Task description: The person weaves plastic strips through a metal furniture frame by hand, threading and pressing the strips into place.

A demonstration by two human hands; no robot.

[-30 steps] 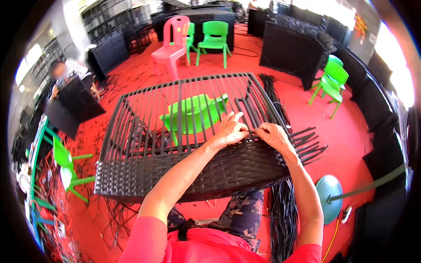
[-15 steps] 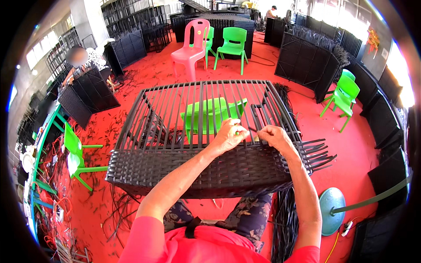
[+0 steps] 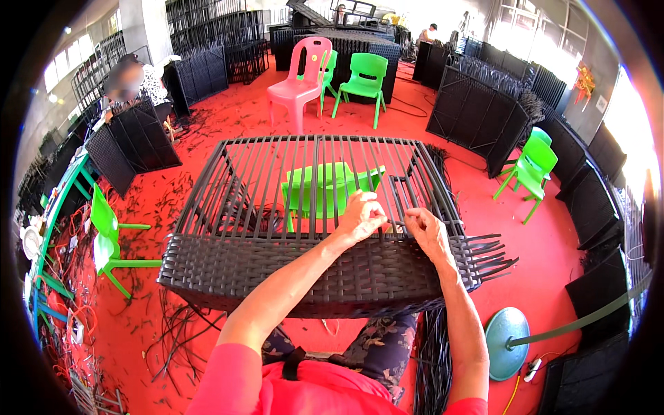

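Note:
Across my lap stands a black furniture frame [image 3: 266, 153] with many parallel slats. Along its near side runs a band of woven black wicker [image 3: 297, 273]. My left hand [image 3: 361, 216] is over the slats just beyond the woven edge, its fingers closed in a pinch. Close to its right, my right hand [image 3: 427, 229] is pinched too, fingertips down toward the edge. A short dark wicker strip [image 3: 395, 225] shows between the fingertips; its ends are hidden in my fingers. Loose strip ends [image 3: 492, 250] stick out at the frame's right side.
A green chair [image 3: 325, 190] shows through the slats. Beyond stand a pink chair [image 3: 299, 86] and green chairs [image 3: 363, 79]. At right is a round teal base [image 3: 507, 344] with a pole. Black strands [image 3: 433, 360] hang beside my leg. A person works with panels [image 3: 142, 138] at far left.
My right hand has drawn slightly nearer the woven edge, its fingers more upright. Both hands remain pinched close together. The whole view has shifted a little.

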